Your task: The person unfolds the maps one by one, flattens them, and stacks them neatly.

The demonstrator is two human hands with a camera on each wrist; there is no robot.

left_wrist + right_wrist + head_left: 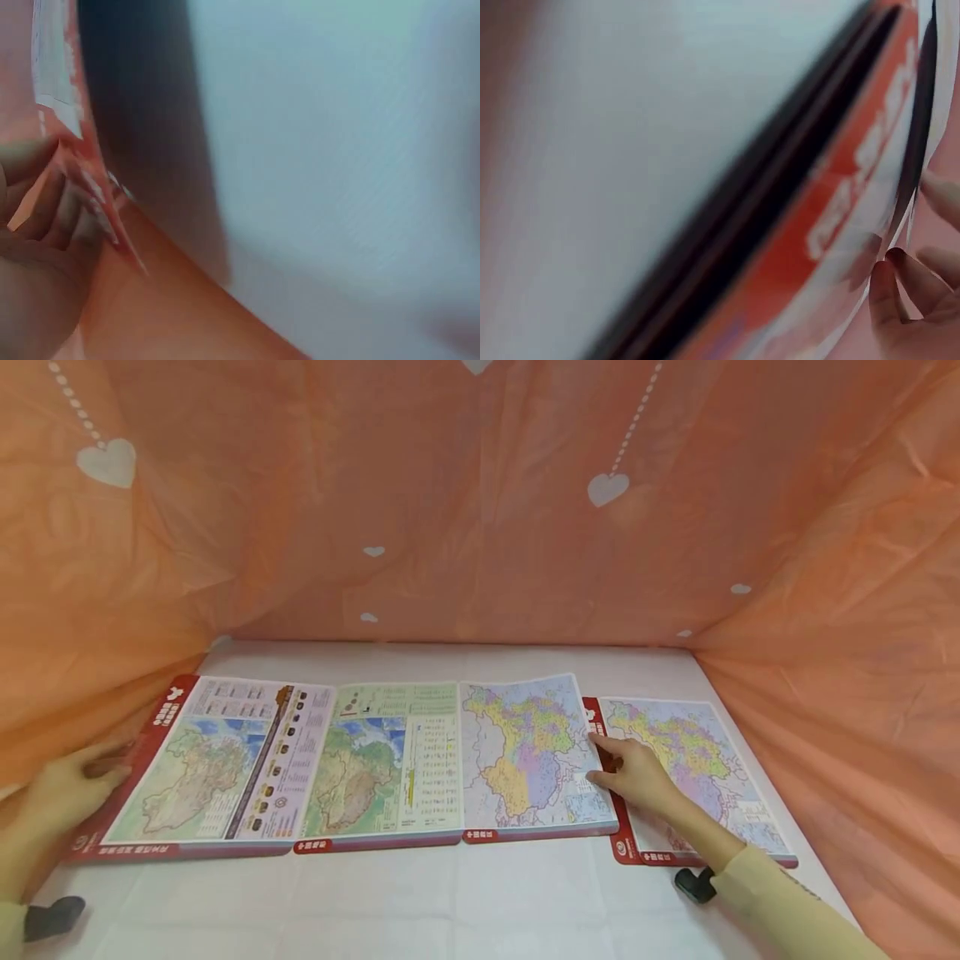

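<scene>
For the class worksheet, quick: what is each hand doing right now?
Left hand: fingers grip the red left edge of the long fold-out laminated map sheet.
Right hand: pinches the right edge of that sheet's colourful end panel.

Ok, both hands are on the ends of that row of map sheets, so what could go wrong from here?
The right hand grips the edge of the third map sheet, which overlaps the rightmost map; lifting it might drag that one along. The left hand holds the leftmost sheet against the orange cloth, which could snag. The overlapped sheets may slide out of line on the white table.
</scene>
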